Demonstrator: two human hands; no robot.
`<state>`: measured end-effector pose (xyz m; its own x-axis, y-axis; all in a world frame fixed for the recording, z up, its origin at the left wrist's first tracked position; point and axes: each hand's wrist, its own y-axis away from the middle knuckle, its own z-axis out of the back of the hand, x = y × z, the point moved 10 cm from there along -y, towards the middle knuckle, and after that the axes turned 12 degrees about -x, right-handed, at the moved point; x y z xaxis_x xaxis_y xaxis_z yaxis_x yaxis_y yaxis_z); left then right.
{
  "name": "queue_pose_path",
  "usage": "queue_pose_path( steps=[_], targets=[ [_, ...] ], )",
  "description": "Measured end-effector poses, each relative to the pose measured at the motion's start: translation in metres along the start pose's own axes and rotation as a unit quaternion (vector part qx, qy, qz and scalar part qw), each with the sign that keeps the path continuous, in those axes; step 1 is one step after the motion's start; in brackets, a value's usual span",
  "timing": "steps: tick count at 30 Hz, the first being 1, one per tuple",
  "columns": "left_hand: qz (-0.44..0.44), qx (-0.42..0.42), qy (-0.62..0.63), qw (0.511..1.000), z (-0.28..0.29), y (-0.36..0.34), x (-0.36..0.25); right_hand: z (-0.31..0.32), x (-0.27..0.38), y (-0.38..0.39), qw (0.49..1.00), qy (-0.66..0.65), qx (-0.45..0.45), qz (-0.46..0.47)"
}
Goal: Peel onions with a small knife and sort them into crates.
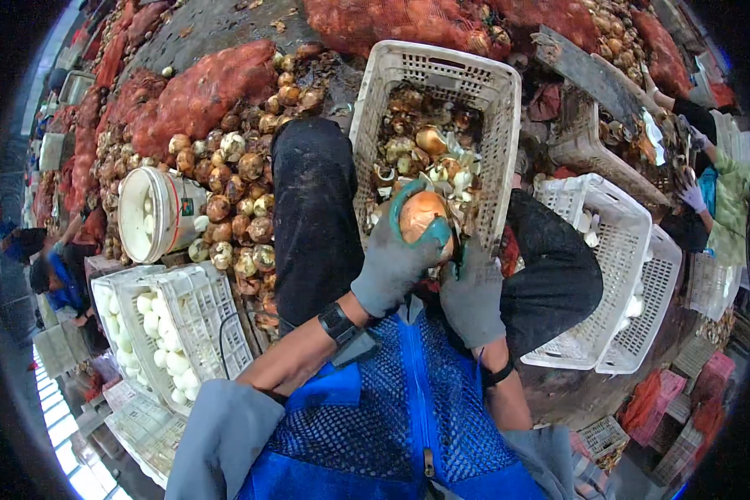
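My left hand [390,265], in a grey glove with green fingertips, is wrapped round a brown-skinned onion [425,215] above the near end of a white plastic crate [500,125]. Close on the onion's right side is my gloved right hand [475,298], its fingers curled; what they hold, if anything, is hidden. Inside the crate lie loose peelings [408,108], pale onion scraps [454,177] and another brown onion [431,140]. The crate stands between my knees.
Unpeeled onions [250,187] are heaped left of my leg, below red mesh sacks [204,92]. A white bucket [147,215] and crates of peeled white onions [171,337] stand at left. More white crates [592,275] are at right, where another person's gloved hand [690,190] shows.
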<state>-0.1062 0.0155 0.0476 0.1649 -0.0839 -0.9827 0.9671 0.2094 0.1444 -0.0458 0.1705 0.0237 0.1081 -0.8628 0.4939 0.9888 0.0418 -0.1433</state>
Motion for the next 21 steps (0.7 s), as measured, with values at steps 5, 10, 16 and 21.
queue_pose_path(
  steps=[5, 10, 16, 21],
  targets=[
    [0.094, 0.04, 0.08, 0.992, -0.007, -0.004, 0.034, 0.009, 0.001, -0.012, 0.996, -0.022, -0.086, 0.031],
    [0.281, 0.064, 0.334, 0.897, -0.014, 0.022, 0.038, -0.018, -0.051, -0.007, 1.0, 0.006, -0.015, 0.014],
    [0.124, 0.017, 0.196, 0.973, 0.014, -0.006, 0.067, 0.019, -0.058, -0.022, 0.984, -0.094, -0.073, -0.133],
    [0.102, 0.042, 0.209, 0.972, 0.003, 0.0, 0.03, 0.009, -0.036, -0.013, 0.988, -0.1, -0.121, 0.012]
  ],
)
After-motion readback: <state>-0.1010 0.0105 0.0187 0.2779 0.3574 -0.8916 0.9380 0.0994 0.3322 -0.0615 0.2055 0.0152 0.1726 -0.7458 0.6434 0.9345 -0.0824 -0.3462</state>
